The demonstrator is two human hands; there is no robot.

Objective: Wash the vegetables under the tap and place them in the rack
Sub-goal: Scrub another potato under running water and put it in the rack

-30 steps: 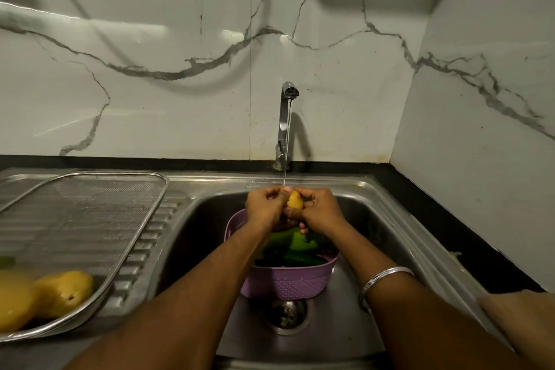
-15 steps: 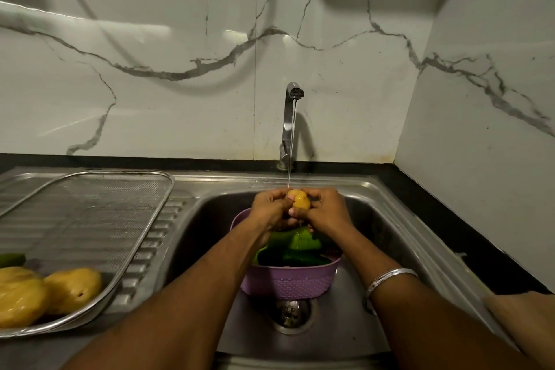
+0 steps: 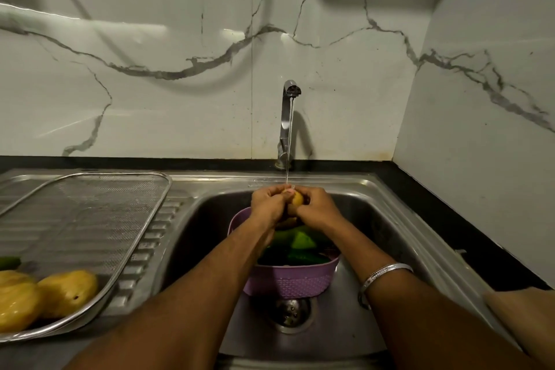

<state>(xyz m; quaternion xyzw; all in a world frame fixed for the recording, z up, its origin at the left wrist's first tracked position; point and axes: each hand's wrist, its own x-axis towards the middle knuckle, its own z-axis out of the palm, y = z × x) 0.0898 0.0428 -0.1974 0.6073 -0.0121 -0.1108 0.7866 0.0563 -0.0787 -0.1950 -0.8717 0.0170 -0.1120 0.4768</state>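
While both hands, left (image 3: 268,202) and right (image 3: 314,207), clasp the small round yellow vegetable (image 3: 296,198) at centre frame under the tap's stream, it looks firm, wet and likely slippery; cup it around its middle.

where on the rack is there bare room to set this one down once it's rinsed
The mesh rack is bare across its back and middle, from the far rim down to the yellow vegetables. Its near left corner is crowded: two yellow ones and a green one at the left edge. Both hands, left and right, hold the small yellow vegetable under the tap.
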